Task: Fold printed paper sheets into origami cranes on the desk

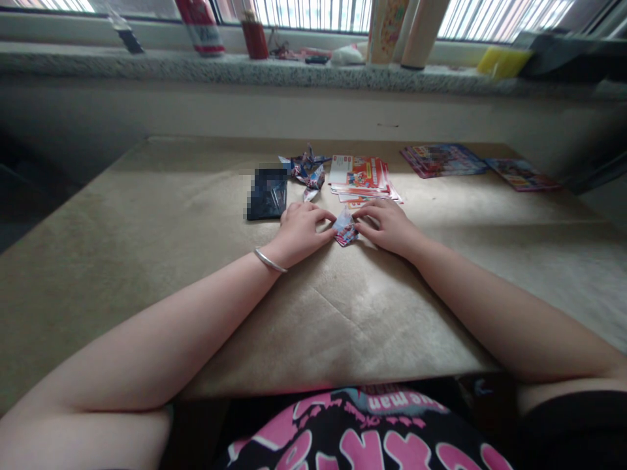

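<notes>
A small folded paper piece (345,230), patterned in red, white and blue, lies on the table between my hands. My left hand (306,227), below a silver bangle (270,260), pinches its left edge between thumb and fingers. On the opposite side my right hand (386,225) has its thumb and index finger closed on the right edge. Just beyond the left hand are several folded paper figures (313,177) in similar colours. A dark flat packet (268,192) sits beside them. Behind the right hand is a stack of red and white printed cards (362,175).
Colourful booklets (443,160) lie at the table's far right, with another printed booklet (522,174) beside them. The tan table (313,326) meets a wall. On the granite windowsill (304,74) stand a red can (202,29), bottles and a yellow object (503,62).
</notes>
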{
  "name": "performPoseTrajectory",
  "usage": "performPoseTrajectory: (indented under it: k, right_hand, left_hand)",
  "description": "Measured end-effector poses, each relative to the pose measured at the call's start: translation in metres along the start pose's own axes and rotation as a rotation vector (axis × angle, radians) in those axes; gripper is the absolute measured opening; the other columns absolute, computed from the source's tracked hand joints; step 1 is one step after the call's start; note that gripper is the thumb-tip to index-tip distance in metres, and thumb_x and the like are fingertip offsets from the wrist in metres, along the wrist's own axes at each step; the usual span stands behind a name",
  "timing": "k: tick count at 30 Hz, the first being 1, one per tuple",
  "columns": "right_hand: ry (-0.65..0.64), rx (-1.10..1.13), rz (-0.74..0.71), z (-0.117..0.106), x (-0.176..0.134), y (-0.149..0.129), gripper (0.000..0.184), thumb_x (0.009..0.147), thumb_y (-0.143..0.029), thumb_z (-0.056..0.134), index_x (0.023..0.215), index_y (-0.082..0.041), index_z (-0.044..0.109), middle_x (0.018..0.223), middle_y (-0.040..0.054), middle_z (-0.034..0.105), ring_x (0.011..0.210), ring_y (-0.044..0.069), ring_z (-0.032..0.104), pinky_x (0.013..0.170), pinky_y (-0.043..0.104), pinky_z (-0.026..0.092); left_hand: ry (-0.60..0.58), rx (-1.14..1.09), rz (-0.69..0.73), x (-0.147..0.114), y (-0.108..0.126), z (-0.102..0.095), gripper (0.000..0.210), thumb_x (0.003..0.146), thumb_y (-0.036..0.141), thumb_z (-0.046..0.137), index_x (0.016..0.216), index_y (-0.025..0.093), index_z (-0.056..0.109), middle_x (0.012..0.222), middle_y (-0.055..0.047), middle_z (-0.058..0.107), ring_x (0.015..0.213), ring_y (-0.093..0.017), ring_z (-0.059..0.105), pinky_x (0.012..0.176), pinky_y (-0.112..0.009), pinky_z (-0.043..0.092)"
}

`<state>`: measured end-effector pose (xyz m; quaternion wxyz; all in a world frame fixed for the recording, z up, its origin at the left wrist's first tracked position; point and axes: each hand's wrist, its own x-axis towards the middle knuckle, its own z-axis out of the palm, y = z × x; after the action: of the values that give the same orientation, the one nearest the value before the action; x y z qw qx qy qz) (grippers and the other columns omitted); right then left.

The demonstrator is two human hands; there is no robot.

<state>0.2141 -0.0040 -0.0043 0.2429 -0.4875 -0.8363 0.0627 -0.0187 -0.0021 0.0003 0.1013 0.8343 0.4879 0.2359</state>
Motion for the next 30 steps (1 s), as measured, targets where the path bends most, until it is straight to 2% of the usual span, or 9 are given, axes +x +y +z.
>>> performPoseTrajectory:
  k: [5, 9, 14, 17, 21, 27, 30]
  right_hand:
    - [-0.007, -0.015, 0.028, 0.000, -0.001, -0.006, 0.032, 0.079, -0.045, 0.071, 0.105, -0.027, 0.073, 0.115, 0.0092, 0.065, 0.114, 0.031, 0.056, 0.100, 0.051, 0.044]
    - [0.015, 0.025, 0.104, 0.005, 0.000, -0.005, 0.022, 0.080, -0.039, 0.070, 0.097, -0.026, 0.075, 0.112, 0.0088, 0.066, 0.113, 0.030, 0.057, 0.100, 0.051, 0.043]
    - [0.049, 0.079, 0.121, 0.007, 0.002, -0.003, 0.019, 0.078, -0.036, 0.071, 0.093, -0.026, 0.075, 0.107, 0.0085, 0.068, 0.108, 0.029, 0.059, 0.098, 0.050, 0.044]
    - [0.045, 0.084, 0.115, 0.005, 0.002, -0.004, 0.025, 0.078, -0.036, 0.071, 0.100, -0.024, 0.075, 0.110, 0.0093, 0.068, 0.109, 0.029, 0.059, 0.099, 0.049, 0.044]
    - [0.027, 0.079, 0.018, 0.004, 0.002, -0.007, 0.031, 0.077, -0.035, 0.073, 0.105, -0.021, 0.073, 0.115, 0.0106, 0.067, 0.112, 0.029, 0.057, 0.100, 0.048, 0.044]
    - [0.128, 0.061, -0.157, 0.006, 0.000, -0.010, 0.014, 0.077, -0.031, 0.076, 0.087, -0.022, 0.071, 0.108, 0.0079, 0.069, 0.107, 0.028, 0.058, 0.098, 0.046, 0.044]
    - [0.088, -0.003, -0.237, 0.002, 0.001, -0.013, 0.008, 0.084, -0.029, 0.070, 0.083, -0.021, 0.070, 0.098, 0.0061, 0.072, 0.098, 0.025, 0.060, 0.092, 0.042, 0.046]
  left_hand:
    - [-0.024, 0.002, 0.004, 0.001, 0.000, 0.000, 0.029, 0.082, 0.045, 0.070, 0.106, 0.029, 0.072, 0.101, -0.004, 0.066, 0.106, -0.028, 0.053, 0.097, -0.045, 0.038]
    - [-0.034, 0.003, 0.001, 0.003, 0.000, 0.000, 0.031, 0.081, 0.046, 0.071, 0.107, 0.028, 0.071, 0.102, -0.004, 0.066, 0.107, -0.028, 0.054, 0.097, -0.046, 0.039]
    - [-0.007, -0.090, 0.032, 0.005, 0.002, -0.002, 0.027, 0.078, 0.033, 0.075, 0.103, 0.024, 0.070, 0.102, -0.003, 0.068, 0.101, -0.024, 0.057, 0.095, -0.041, 0.042]
    - [-0.015, -0.149, 0.045, 0.005, 0.003, -0.004, 0.021, 0.080, 0.027, 0.073, 0.100, 0.022, 0.069, 0.095, -0.002, 0.070, 0.096, -0.022, 0.059, 0.091, -0.039, 0.043]
    - [-0.043, -0.167, 0.030, 0.005, 0.004, -0.006, 0.017, 0.081, 0.020, 0.070, 0.099, 0.020, 0.069, 0.092, -0.001, 0.073, 0.096, -0.021, 0.061, 0.091, -0.037, 0.043]
    - [-0.052, -0.148, 0.073, 0.004, 0.003, -0.005, 0.021, 0.083, 0.022, 0.068, 0.103, 0.022, 0.070, 0.089, 0.000, 0.073, 0.093, -0.020, 0.061, 0.090, -0.035, 0.043]
    - [-0.055, -0.092, 0.150, 0.004, 0.000, -0.004, 0.012, 0.085, 0.020, 0.065, 0.094, 0.021, 0.073, 0.090, -0.001, 0.072, 0.091, -0.019, 0.061, 0.091, -0.035, 0.043]
